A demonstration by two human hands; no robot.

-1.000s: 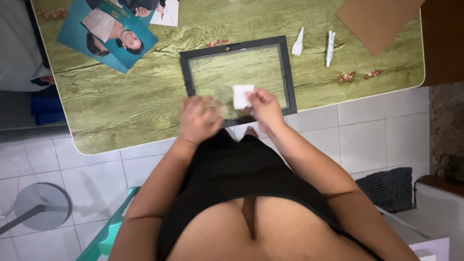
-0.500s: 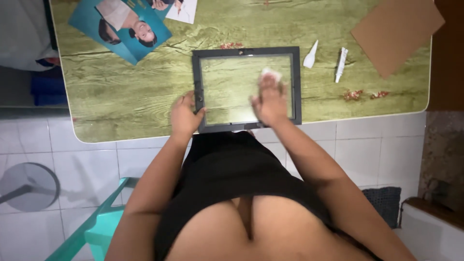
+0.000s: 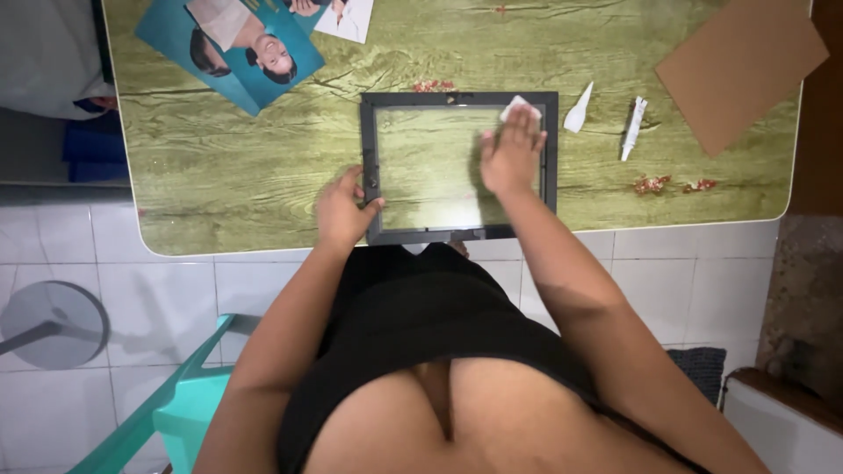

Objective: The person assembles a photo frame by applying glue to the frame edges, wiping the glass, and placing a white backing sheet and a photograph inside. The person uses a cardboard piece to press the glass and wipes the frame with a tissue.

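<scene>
Head view: right hand [image 3: 509, 158], fingers flat together, presses a white wipe [image 3: 518, 107] on the picture frame [image 3: 458, 167] glass near the table [image 3: 219, 175] front edge; left hand [image 3: 344, 209] pinches the frame's left rail, so hard pressure risks cracking the glass.

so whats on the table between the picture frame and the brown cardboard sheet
In the head view, two small white pieces lie between the picture frame and the cardboard sheet: a cone-shaped tip and a slim tube.

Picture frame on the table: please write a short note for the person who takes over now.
Left hand: grips the left edge of the black picture frame, steadying it.
Right hand: flat on the glass, pressing a small white cloth at the far right corner.
The frame lies flat on the green table.
Done: cannot tell how much glass is wiped.
Left: the near part of the glass, perhaps.
</scene>
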